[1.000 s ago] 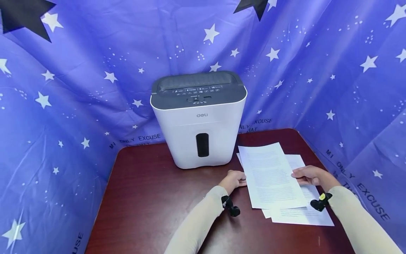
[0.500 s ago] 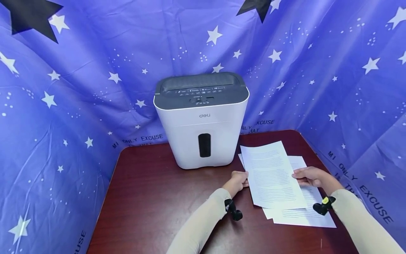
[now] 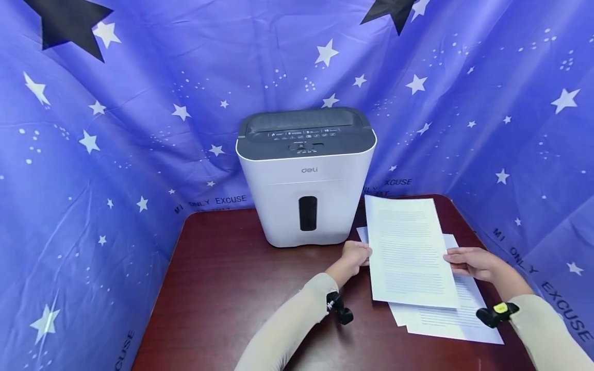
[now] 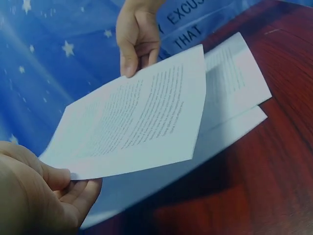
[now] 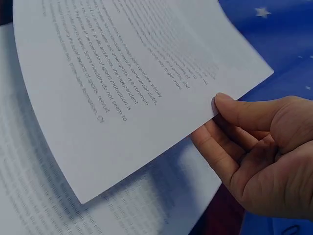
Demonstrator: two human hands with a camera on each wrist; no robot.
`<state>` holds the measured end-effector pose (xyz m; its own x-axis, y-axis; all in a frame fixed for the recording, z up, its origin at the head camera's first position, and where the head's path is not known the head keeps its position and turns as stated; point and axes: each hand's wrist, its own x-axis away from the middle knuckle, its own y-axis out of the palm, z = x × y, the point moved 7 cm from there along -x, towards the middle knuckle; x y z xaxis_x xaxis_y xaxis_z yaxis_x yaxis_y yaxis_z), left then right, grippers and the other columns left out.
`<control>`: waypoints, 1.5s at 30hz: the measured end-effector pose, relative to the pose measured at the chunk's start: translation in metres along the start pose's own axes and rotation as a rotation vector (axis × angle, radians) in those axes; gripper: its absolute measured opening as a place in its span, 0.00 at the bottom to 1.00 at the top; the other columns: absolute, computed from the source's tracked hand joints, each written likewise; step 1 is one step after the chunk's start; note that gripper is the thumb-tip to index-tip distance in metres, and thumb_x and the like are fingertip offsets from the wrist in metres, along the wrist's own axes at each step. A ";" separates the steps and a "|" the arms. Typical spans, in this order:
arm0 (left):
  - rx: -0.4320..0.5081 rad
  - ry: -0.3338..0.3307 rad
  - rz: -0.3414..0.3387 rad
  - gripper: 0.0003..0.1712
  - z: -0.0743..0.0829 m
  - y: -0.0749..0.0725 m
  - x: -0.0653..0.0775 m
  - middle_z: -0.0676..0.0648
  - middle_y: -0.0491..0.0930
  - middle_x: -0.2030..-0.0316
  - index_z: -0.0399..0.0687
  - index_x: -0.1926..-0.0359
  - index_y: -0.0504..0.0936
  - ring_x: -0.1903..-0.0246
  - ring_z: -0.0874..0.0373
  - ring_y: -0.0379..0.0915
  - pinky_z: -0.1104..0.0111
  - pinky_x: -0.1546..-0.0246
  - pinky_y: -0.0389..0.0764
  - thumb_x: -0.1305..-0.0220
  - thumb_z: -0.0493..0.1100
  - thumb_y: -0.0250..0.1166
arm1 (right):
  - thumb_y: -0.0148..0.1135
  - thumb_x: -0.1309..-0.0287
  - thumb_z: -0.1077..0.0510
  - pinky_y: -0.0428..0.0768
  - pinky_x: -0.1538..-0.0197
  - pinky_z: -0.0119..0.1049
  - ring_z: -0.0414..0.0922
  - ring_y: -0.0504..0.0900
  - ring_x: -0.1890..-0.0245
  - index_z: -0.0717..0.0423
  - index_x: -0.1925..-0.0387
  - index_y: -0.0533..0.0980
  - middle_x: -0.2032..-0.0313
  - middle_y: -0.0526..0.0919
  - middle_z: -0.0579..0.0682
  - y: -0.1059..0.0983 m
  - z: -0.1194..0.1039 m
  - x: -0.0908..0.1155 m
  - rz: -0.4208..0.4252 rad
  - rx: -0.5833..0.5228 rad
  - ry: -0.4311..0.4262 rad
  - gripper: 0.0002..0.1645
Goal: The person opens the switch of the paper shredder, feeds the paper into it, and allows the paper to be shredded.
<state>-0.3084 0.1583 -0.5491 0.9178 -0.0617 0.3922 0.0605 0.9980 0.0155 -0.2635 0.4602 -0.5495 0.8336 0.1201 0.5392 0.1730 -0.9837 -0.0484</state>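
- The blue curtain (image 3: pixel 153 129) is hanging at the back and along both sides, printed with stars and lettering.
- The dark red table (image 3: pixel 223 293) is standing within it.
- The shredder (image 3: pixel 309 181) is standing upright near the table's back edge. As the one container here, it is showing a grey top and white walls; what it is holding inside cannot be told.
- The papers (image 3: pixel 457 315) are lying on the table to the shredder's right and towards the person, printed, overlapping and slightly askew; at least two are showing.
- The sheet (image 3: pixel 410 252) is being held raised over the papers, to the right of the shredder and between the two hands. Its long axis is running from near to far, its far edge pointing away from the person. Whether it is single cannot be told.
- The left hand (image 3: pixel 355 254) is pinching the sheet's left edge about midway, thumb on top and fingers beneath. It is the nearer hand to the shredder, resting close to its lower right corner.
- The right hand (image 3: pixel 473 263) is pinching the opposite edge, also about midway, thumb above, fingers below; it is lying well apart from the shredder.
- The window (image 3: pixel 308 213) is showing only black in the shredder's front.
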 end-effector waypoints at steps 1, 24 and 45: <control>-0.005 0.016 -0.014 0.09 0.007 0.001 0.002 0.46 0.82 0.74 0.33 0.62 0.84 0.80 0.63 0.73 0.64 0.68 0.84 0.45 0.27 0.61 | 0.57 0.38 0.62 0.83 0.58 0.37 0.41 0.85 0.66 0.45 0.68 0.79 0.69 0.85 0.43 -0.002 -0.003 0.002 -0.015 -0.020 -0.015 0.09; 0.070 0.534 -0.246 0.11 0.221 -0.008 0.070 0.39 0.85 0.62 0.33 0.56 0.82 0.68 0.59 0.82 0.73 0.68 0.82 0.39 0.32 0.61 | 0.32 0.34 0.77 0.82 0.54 0.37 0.47 0.85 0.59 0.66 0.54 0.78 0.59 0.85 0.57 0.005 -0.195 0.095 -0.328 -0.385 -0.651 0.25; 0.125 0.455 -0.161 0.15 0.380 -0.153 0.094 0.45 0.83 0.56 0.45 0.49 0.81 0.57 0.55 0.81 0.70 0.57 0.81 0.37 0.39 0.61 | 0.52 0.43 0.77 0.83 0.66 0.39 0.50 0.86 0.70 0.71 0.61 0.80 0.67 0.86 0.60 0.110 -0.399 0.110 -0.188 -0.441 -0.719 0.12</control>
<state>-0.3806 0.0038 -0.1646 0.9805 -0.1856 -0.0650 0.1940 0.9672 0.1643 -0.3620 0.3120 -0.1601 0.9669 0.1949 -0.1646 0.2460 -0.8830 0.3996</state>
